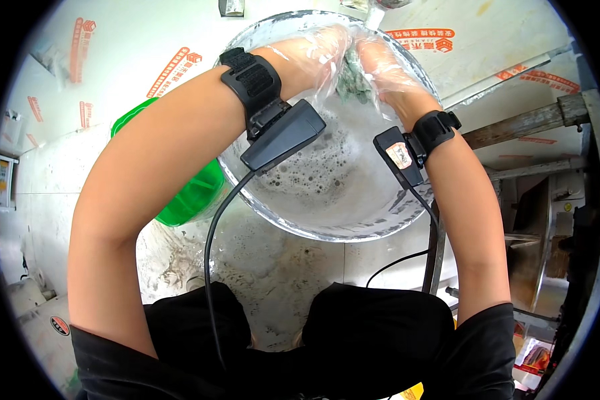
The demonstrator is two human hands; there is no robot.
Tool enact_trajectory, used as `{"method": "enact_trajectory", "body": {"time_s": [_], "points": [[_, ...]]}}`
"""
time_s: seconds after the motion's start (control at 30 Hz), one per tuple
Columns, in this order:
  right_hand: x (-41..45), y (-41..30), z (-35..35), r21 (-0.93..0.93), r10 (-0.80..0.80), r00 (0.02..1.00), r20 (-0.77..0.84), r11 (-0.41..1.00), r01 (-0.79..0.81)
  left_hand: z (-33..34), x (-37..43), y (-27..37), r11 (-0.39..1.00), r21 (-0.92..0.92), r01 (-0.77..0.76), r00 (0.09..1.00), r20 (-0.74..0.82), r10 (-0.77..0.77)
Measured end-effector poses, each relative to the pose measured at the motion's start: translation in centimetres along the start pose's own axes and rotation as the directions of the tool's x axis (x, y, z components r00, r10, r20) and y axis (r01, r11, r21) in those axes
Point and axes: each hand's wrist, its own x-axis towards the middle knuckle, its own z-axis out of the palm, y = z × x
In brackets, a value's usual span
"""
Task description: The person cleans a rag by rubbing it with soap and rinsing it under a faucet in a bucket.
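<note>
Both hands wear clear plastic gloves and meet over the far side of a large round basin [300, 231]. Between them hangs a wet grey-green cloth [354, 80], bunched up and gripped from both sides. My left hand [325, 47] holds it from the left, with the glove loose around the wrist. My right hand [377, 57] grips its right side. Below the cloth, murky grey water [310, 165] with foam bubbles fills the basin. The fingertips are partly hidden by glare on the plastic. Black strapped devices [285, 135] with cables sit on both wrists.
A bright green plastic container [195, 197] stands left of the basin, partly behind my left forearm. The tiled floor [280, 270] is wet and stained. At right is a metal frame [522, 122]. Panels with red printing [175, 70] line the far side.
</note>
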Motion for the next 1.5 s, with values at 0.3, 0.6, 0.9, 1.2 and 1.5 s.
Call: {"method": "enact_trajectory", "body": {"time_s": [0.3, 0.6, 0.9, 1.2, 1.5], "points": [[0.5, 0.3, -3.9, 0.312, 0.066, 0.982, 0.179, 0.943, -0.12, 1.6, 3.0, 1.8, 0.629, -0.771, 0.1, 0.994, 0.11, -0.024], [-1.7, -1.9, -6.0, 0.495, -0.164, 0.951, 0.261, 0.869, 0.014, -0.9, -2.5, 3.4, 0.945, -0.077, -0.317, 0.948, -0.029, 0.316], [-2.1, -1.7, -6.8, 0.039, -0.116, 0.946, 0.301, 0.993, 0.109, -0.8, 0.0, 2.8, 0.824, -0.529, 0.2, 0.98, 0.118, -0.162], [-0.4, -2.1, -4.8, -0.314, 0.167, 0.954, 0.249, 0.946, -0.084, -2.3, -1.9, 3.8, 0.863, 0.445, -0.24, 0.952, -0.066, 0.299], [0.9, 0.1, -4.4, 0.212, 0.11, 0.936, 0.335, 0.959, -0.189, -1.1, 1.3, 5.3, 0.621, -0.735, 0.272, 0.962, 0.209, -0.175]]}}
